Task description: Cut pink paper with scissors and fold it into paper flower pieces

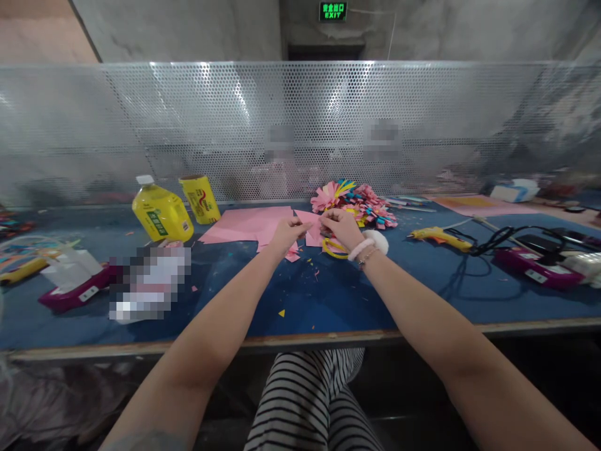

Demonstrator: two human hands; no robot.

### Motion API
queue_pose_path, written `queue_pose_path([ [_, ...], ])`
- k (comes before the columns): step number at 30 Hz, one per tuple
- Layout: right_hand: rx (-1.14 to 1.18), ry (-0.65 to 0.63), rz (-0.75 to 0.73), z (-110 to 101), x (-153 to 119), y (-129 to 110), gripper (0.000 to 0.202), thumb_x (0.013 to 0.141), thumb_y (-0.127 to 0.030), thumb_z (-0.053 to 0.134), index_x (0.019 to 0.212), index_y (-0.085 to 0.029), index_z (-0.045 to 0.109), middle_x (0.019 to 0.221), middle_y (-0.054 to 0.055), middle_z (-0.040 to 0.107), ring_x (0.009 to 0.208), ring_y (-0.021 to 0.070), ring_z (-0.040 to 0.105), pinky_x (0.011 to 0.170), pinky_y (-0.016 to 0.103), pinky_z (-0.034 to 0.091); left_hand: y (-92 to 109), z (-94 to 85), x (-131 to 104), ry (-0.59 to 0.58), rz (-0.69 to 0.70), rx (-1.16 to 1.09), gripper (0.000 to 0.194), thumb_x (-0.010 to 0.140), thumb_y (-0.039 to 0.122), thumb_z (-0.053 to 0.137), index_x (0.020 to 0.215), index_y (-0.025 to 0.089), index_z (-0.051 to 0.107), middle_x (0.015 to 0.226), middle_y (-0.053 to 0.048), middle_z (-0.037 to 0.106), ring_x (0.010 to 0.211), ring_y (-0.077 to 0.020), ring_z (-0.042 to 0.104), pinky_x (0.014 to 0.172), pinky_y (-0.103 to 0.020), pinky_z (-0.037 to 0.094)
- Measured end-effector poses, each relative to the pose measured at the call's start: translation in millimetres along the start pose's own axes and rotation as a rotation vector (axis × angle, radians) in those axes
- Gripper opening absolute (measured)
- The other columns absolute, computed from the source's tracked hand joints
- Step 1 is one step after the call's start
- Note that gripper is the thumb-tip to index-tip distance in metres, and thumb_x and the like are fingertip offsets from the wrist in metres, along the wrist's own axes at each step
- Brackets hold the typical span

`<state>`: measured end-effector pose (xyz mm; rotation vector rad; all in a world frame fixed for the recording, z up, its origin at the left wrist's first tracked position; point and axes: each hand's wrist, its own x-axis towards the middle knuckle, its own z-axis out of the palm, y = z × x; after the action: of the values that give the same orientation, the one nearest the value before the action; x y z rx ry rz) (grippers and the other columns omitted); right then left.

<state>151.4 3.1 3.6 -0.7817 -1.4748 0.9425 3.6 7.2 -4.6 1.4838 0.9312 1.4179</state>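
Observation:
Both hands meet over the blue table, near its middle. My left hand [290,233] has its thumb and fingers closed at the left edge of a small pink paper piece [313,233]. On the right side of that piece, my right hand [341,227] is closed, with yellow-handled scissors or a yellow loop [334,248] hanging under the palm. Pink sheets [248,224] lie flat behind and left of my left hand. Small pink cuttings [292,252] rest below it. Behind my right hand sits a pile of fringed paper flowers [370,202] in pink, blue and yellow.
Left are a yellow liquid bottle [162,212], a yellow canister [201,199] and a purple power strip [77,291]. A yellow glue gun [441,238], black cables and another purple strip [538,268] lie right. A perforated metal screen [300,113] stands behind.

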Motion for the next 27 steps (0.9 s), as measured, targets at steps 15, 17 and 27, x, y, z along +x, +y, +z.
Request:
queue_pose_path([
  [15, -1.451, -0.422, 0.296, -19.4, -6.1, -1.1, 0.040, 0.078, -0.043, 0.040, 0.087, -0.011, 0.062, 0.097, 0.019, 0.061, 0.091, 0.0279, 0.057, 0.076, 0.036, 0.041, -6.1, -7.2, 4.5, 0.154, 0.084, -0.002, 0.022, 0.061, 0.034, 0.062, 0.058, 0.013, 0.056, 0.049, 0.002, 0.050, 0.051, -0.0100, 0.049, 0.048, -0.020, 0.039],
  [17, -1.498, -0.439, 0.294, -18.5, -8.3, 3.2, 0.044, 0.078, -0.046, 0.039, 0.089, -0.010, 0.062, 0.095, 0.020, 0.061, 0.090, 0.0299, 0.058, 0.075, 0.037, 0.041, -5.8, -7.6, 4.2, 0.159, 0.067, -0.014, 0.021, 0.060, 0.032, 0.063, 0.056, 0.013, 0.056, 0.047, 0.002, 0.049, 0.050, -0.0095, 0.048, 0.047, -0.019, 0.038],
  [27, -1.370, -0.256, 0.336, -28.3, -1.8, 12.2, 0.042, 0.065, -0.052, 0.054, 0.070, -0.011, 0.062, 0.074, 0.019, 0.062, 0.076, 0.0278, 0.060, 0.060, 0.032, 0.042, -1.2, -6.6, 3.6, 0.192, 0.078, 0.035, 0.031, 0.060, 0.035, 0.064, 0.047, 0.015, 0.045, 0.037, 0.005, 0.041, 0.035, -0.0042, 0.036, 0.036, -0.017, 0.027],
])
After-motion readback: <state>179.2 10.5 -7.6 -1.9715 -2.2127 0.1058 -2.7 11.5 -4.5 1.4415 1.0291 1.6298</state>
